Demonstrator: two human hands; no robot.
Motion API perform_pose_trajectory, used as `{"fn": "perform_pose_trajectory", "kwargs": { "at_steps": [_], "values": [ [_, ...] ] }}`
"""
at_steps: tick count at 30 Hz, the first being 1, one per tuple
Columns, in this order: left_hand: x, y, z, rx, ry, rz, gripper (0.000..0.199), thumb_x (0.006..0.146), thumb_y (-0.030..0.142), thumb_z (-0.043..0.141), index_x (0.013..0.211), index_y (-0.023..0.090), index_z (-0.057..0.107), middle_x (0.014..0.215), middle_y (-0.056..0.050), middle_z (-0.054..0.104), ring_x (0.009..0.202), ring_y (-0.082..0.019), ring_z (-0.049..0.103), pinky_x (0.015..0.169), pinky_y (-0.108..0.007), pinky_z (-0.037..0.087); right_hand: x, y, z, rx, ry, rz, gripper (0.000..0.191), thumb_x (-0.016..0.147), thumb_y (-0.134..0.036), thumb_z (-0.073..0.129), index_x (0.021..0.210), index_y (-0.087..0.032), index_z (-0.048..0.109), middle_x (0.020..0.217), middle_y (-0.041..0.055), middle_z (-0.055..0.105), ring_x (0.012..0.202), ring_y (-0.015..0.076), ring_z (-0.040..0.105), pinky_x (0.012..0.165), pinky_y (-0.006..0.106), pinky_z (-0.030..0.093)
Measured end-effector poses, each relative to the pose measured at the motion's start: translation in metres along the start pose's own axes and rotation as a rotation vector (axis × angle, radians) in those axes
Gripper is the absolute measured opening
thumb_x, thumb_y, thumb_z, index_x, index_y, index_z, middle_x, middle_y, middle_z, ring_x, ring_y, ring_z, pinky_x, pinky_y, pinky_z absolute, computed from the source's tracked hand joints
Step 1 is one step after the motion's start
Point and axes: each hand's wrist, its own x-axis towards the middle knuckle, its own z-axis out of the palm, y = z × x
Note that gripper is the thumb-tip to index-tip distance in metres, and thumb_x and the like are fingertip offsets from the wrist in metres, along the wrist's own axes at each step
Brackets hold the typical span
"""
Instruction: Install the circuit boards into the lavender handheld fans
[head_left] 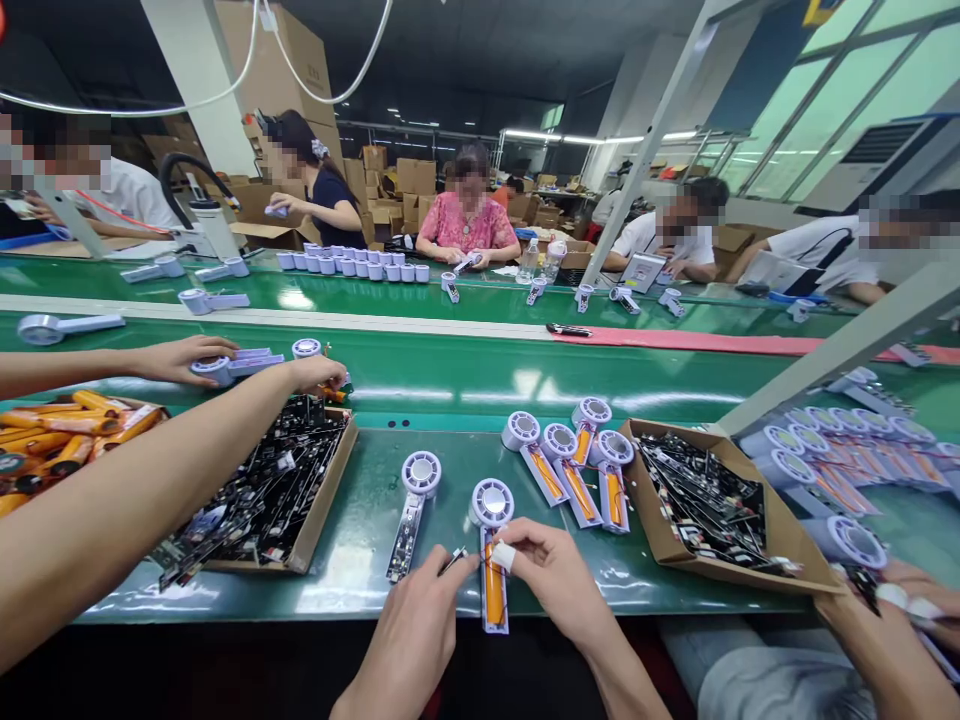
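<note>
1. Two bare hands reach in at the bottom centre, seen from the wearer's own head: the left hand [409,630] and the right hand [553,582].
2. The left grip is pinched, with thumb and fingertips pressed together on one small black wire connector [454,560].
3. The right grip is also pinched, holding one white tape strip [504,557] against the top of a battery.
4. Between the hands, one lilac-and-white handheld fan [491,503] lies near the front edge of the green surface [457,470]. One orange cylindrical battery [493,590] sits in its handle.
5. Just beyond it lie four more fans [559,440], grouped, each with an orange battery. To the left lies one fan with a black circuit board [405,535] in its handle [421,473].
6. Two cardboard trays of loose black circuit boards sit on either side: the left tray [322,500] and the right tray [660,520].
7. At far left, a co-worker's two hands [184,360] work on another fan, beside a tray of orange batteries [67,440]. Another co-worker's hand [900,600] shows at lower right.
8. Five more people [469,215] sit across the belt, behind a long row of fan parts.
</note>
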Motion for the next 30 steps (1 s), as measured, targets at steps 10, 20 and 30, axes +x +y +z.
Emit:
{"fn": "perform_pose_trajectory", "kwargs": {
  "at_steps": [10, 20, 30],
  "values": [
    [0.003, -0.002, 0.010, -0.573, 0.218, -0.107, 0.030, 0.091, 0.017, 0.041, 0.117, 0.023, 0.052, 0.107, -0.008, 0.072, 0.095, -0.025, 0.068, 0.079, -0.035, 0.052, 0.000, -0.025, 0.014, -0.551, -0.058, -0.170, 0.019, 0.087, -0.014, 0.055, 0.085, -0.021, 0.073, 0.083, 0.0019, 0.061, 0.074, 0.0160, 0.057, 0.067, 0.026, 0.043],
    [-0.002, 0.001, 0.025, -0.356, 0.372, -0.001, 0.030, 0.092, 0.014, 0.042, 0.115, 0.021, 0.061, 0.110, -0.008, 0.073, 0.097, -0.022, 0.070, 0.082, -0.033, 0.056, -0.010, -0.028, 0.030, -0.977, -0.012, -0.246, 0.026, 0.090, -0.003, 0.043, 0.081, -0.018, 0.063, 0.086, 0.0059, 0.060, 0.083, 0.0215, 0.058, 0.076, 0.033, 0.044],
    [0.000, -0.005, 0.019, -0.218, 0.416, 0.234, 0.039, 0.089, 0.004, 0.041, 0.116, 0.020, 0.064, 0.115, -0.009, 0.072, 0.106, -0.019, 0.069, 0.093, -0.028, 0.055, -0.002, -0.026, 0.013, -0.923, -0.086, -0.272, 0.019, 0.087, -0.003, 0.051, 0.085, -0.021, 0.058, 0.085, 0.0006, 0.059, 0.079, 0.0173, 0.058, 0.072, 0.028, 0.042]
  ]
}}
